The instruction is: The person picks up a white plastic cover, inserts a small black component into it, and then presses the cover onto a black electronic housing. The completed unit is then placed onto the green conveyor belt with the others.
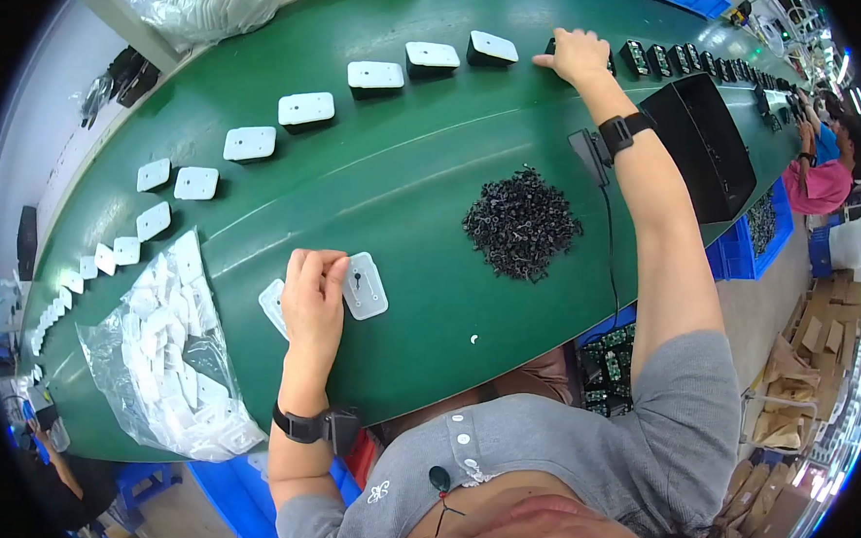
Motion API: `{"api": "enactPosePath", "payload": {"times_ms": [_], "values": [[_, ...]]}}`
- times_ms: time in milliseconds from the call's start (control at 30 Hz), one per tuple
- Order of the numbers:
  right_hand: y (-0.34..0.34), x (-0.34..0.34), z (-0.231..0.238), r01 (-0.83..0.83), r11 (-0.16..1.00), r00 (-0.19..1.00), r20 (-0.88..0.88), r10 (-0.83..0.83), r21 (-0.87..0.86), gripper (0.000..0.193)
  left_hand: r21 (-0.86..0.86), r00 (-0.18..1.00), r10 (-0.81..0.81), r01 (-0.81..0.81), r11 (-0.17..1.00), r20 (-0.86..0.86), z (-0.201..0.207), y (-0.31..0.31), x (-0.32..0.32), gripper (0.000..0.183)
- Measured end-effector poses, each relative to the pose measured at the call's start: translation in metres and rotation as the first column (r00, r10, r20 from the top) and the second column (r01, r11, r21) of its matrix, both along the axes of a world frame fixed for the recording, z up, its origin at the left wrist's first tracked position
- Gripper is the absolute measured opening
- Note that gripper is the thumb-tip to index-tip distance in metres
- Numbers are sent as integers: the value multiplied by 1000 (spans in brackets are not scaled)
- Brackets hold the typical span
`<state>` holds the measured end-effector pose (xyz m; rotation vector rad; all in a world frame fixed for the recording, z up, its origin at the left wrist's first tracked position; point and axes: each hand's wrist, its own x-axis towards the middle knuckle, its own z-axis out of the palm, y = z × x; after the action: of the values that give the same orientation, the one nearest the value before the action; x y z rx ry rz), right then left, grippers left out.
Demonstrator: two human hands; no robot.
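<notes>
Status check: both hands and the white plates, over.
Left hand pinching white plate on green belt. Right hand reaching far, on a black unit in the row. Black parts pile between, untouched.

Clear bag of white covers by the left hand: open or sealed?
Open. The clear plastic bag lies slack on the green belt, its mouth spread toward the left hand, white covers spilling loose at that end.

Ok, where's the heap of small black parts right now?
In the head view, the heap of small black parts lies mid-belt on the green conveyor, right of the left hand and below the outstretched right hand.
</notes>
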<state>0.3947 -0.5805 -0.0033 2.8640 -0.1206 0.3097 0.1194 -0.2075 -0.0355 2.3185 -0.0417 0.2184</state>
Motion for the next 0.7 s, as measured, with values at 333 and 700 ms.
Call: {"api": "enactPosePath", "payload": {"times_ms": [333, 700], "values": [[-24, -170, -26, -334, 338, 942, 325, 86, 880, 36, 439, 986, -146, 99, 893, 74, 11, -19, -31, 60], [35, -258, -3, -312, 42, 920, 290, 262, 949, 34, 366, 916, -368, 292, 884, 158, 8, -7, -29, 57]]}}
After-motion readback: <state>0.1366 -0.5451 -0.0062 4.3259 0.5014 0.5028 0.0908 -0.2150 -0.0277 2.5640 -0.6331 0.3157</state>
